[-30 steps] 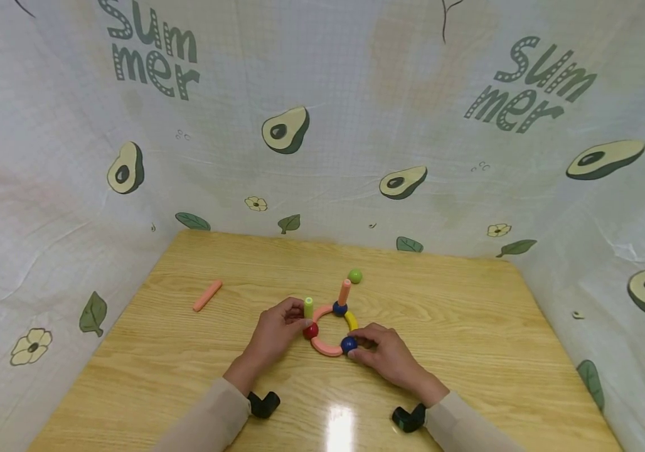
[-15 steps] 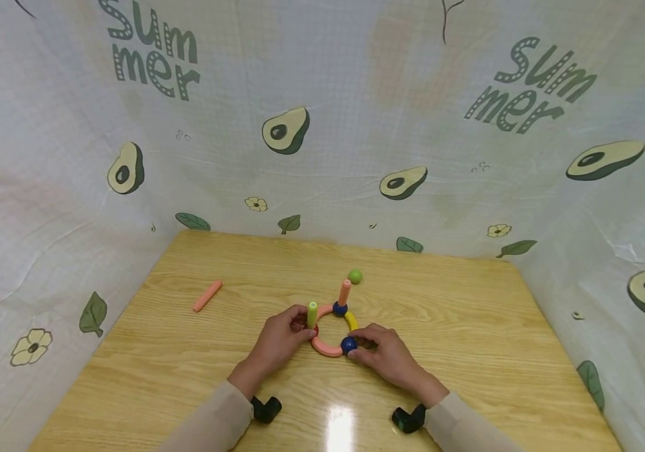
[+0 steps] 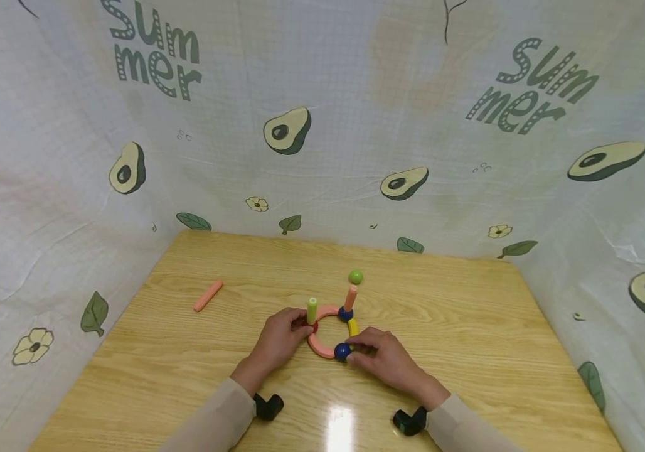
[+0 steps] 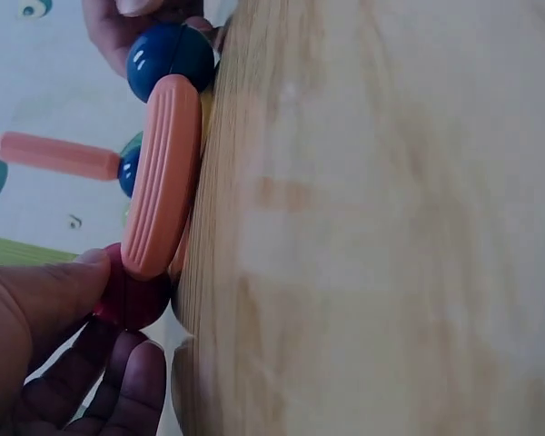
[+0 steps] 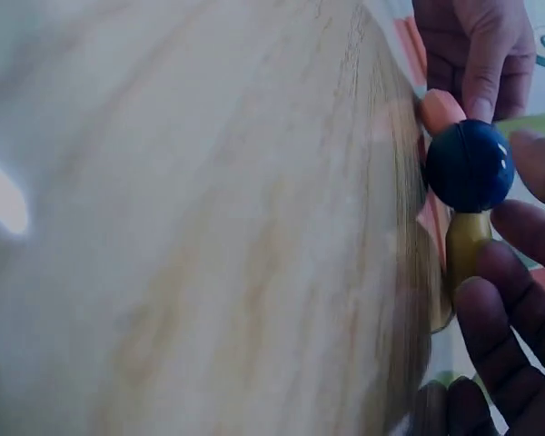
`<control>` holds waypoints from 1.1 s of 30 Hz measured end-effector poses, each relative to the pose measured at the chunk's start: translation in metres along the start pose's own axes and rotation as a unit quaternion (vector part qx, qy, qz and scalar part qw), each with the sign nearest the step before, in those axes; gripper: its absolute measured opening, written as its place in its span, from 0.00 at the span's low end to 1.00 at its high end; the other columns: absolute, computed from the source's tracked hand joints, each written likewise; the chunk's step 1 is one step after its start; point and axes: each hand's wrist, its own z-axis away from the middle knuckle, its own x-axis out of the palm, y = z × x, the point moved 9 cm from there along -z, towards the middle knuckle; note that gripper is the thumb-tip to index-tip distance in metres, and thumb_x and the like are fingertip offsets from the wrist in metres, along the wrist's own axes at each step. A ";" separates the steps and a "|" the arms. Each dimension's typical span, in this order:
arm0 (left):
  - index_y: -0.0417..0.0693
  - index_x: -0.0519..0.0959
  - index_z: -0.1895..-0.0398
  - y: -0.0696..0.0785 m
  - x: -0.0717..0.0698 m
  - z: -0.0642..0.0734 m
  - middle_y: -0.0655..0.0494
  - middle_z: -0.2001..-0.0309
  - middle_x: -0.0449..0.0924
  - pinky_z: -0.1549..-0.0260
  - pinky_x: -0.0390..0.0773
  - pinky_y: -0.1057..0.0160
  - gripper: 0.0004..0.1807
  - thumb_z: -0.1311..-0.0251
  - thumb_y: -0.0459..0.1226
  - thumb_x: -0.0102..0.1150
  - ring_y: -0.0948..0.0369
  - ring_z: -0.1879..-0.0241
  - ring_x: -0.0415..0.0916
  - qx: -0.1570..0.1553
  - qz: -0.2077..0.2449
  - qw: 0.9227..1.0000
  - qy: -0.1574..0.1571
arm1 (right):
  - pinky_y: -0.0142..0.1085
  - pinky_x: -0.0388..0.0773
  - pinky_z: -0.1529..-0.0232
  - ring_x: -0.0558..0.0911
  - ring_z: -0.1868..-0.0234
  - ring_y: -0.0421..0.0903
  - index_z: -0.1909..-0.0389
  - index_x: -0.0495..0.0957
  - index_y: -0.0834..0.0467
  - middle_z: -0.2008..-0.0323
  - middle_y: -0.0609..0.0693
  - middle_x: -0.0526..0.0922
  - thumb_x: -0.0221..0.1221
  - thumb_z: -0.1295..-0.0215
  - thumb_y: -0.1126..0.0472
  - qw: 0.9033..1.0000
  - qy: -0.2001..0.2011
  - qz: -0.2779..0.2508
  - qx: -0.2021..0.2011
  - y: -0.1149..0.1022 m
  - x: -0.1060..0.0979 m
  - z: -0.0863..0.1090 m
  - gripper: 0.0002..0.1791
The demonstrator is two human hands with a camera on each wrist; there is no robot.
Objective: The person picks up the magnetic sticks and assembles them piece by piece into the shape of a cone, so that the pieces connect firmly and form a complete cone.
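Nearest: right hand (image 3: 384, 359) pinches the near blue ball (image 3: 342, 351). Next: left hand (image 3: 282, 340) pinches the red ball (image 4: 134, 298), green rod (image 3: 312, 312) upright above it. The jointed ring (image 3: 329, 310) lies on the table (image 3: 441, 301) between both hands; judged risk: uneven pull could part a joint at the near coral arc (image 3: 319, 346). Farther: coral rod (image 3: 351, 297) stands on the far blue ball (image 3: 346, 314), unheld; a jolt might loosen it. Farthest: green ball (image 3: 356, 277), lying apart; a nudge could roll it
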 end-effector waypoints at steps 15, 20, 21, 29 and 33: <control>0.44 0.84 0.40 -0.002 0.001 -0.003 0.51 0.49 0.86 0.52 0.85 0.54 0.19 0.31 0.39 0.70 0.56 0.50 0.85 -0.031 -0.002 0.999 0.024 | 0.44 0.80 0.45 0.82 0.47 0.46 0.36 0.82 0.54 0.45 0.48 0.85 0.65 0.25 0.53 0.988 0.106 -0.009 0.116 0.030 -0.026 -0.024 0.21; 0.49 0.86 0.46 -0.002 0.003 -0.007 0.56 0.56 0.86 0.57 0.84 0.57 0.14 0.31 0.39 0.70 0.60 0.56 0.83 -0.028 -0.005 0.999 0.027 | 0.45 0.79 0.44 0.81 0.48 0.45 0.34 0.81 0.52 0.44 0.47 0.83 0.63 0.23 0.52 0.991 0.075 -0.021 0.107 0.029 -0.020 -0.037 0.21; 0.48 0.86 0.45 -0.002 0.004 -0.008 0.56 0.56 0.86 0.57 0.84 0.57 0.14 0.31 0.39 0.70 0.61 0.57 0.83 -0.027 -0.011 0.999 0.027 | 0.44 0.79 0.44 0.81 0.48 0.44 0.35 0.81 0.52 0.44 0.47 0.84 0.63 0.23 0.53 0.991 0.072 -0.024 0.107 0.029 -0.019 -0.039 0.20; 0.45 0.84 0.38 -0.002 0.004 -0.025 0.51 0.51 0.88 0.53 0.85 0.54 0.19 0.29 0.39 0.68 0.56 0.51 0.85 -0.037 -0.045 0.998 0.024 | 0.45 0.79 0.45 0.83 0.51 0.44 0.47 0.86 0.53 0.52 0.47 0.85 0.67 0.27 0.56 0.989 0.081 -0.016 0.120 0.031 -0.018 -0.041 0.11; 0.45 0.82 0.36 -0.001 0.004 -0.032 0.51 0.49 0.88 0.50 0.85 0.53 0.20 0.29 0.37 0.67 0.54 0.49 0.86 -0.041 -0.032 0.998 0.024 | 0.47 0.79 0.44 0.83 0.51 0.44 0.49 0.86 0.52 0.53 0.46 0.85 0.68 0.28 0.56 0.988 0.078 -0.025 0.129 0.033 -0.018 -0.040 0.10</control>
